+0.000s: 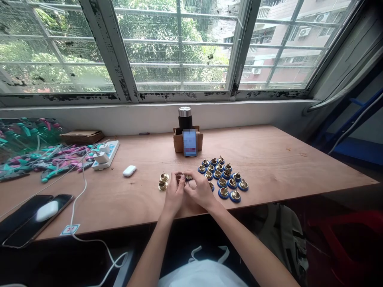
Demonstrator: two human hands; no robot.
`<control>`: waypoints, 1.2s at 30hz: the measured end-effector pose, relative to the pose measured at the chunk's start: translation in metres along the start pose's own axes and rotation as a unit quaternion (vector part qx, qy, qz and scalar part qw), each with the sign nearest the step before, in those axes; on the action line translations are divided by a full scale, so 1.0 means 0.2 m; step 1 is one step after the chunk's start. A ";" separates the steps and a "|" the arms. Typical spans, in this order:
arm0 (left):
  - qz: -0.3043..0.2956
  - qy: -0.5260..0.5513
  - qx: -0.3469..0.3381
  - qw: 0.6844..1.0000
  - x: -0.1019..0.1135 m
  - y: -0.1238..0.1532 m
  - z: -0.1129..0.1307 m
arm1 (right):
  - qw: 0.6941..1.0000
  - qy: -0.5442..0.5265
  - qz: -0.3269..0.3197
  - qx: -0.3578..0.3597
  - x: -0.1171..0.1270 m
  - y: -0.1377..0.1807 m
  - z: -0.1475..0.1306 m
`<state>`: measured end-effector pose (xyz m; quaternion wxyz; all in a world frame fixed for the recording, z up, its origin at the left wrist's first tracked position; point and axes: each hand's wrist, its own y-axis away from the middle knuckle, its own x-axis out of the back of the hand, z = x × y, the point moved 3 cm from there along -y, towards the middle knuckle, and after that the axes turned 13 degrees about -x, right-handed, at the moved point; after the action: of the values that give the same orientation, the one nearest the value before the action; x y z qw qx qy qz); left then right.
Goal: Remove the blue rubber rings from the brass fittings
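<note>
My left hand [174,194] and my right hand [200,192] meet over the front middle of the wooden table [269,159]. Both have their fingers pinched together on one small brass-coloured part [186,177] held between them. Right of my hands lies a cluster of several small brass pieces on blue round bases [225,176]. Just left of my hands sit two brass pieces without blue bases [163,181].
A phone [189,143] leans on a small cardboard box [178,141] with a black flask [184,117] behind it. At left are a white power strip [106,154], a white earbud case [129,170], two dark phones [32,217], and a heap of pink and teal tools [32,153].
</note>
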<state>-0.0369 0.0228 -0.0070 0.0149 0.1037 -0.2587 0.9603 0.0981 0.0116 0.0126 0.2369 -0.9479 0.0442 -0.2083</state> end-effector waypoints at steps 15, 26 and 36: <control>-0.025 0.028 -0.023 0.999 -0.01 0.00 0.01 | 1.000 -0.014 0.007 -0.012 0.01 -0.01 0.02; -0.023 0.011 -0.038 0.999 -0.01 0.00 -0.01 | 1.000 -0.002 0.010 -0.009 0.01 -0.01 0.03; -0.002 -0.005 -0.016 1.000 0.00 0.01 -0.05 | 0.999 0.015 -0.032 -0.009 -0.01 -0.01 0.03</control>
<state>-0.0381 0.0266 -0.0156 0.0170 0.1086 -0.2736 0.9556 0.0990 0.0157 0.0075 0.2213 -0.9477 0.0195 -0.2290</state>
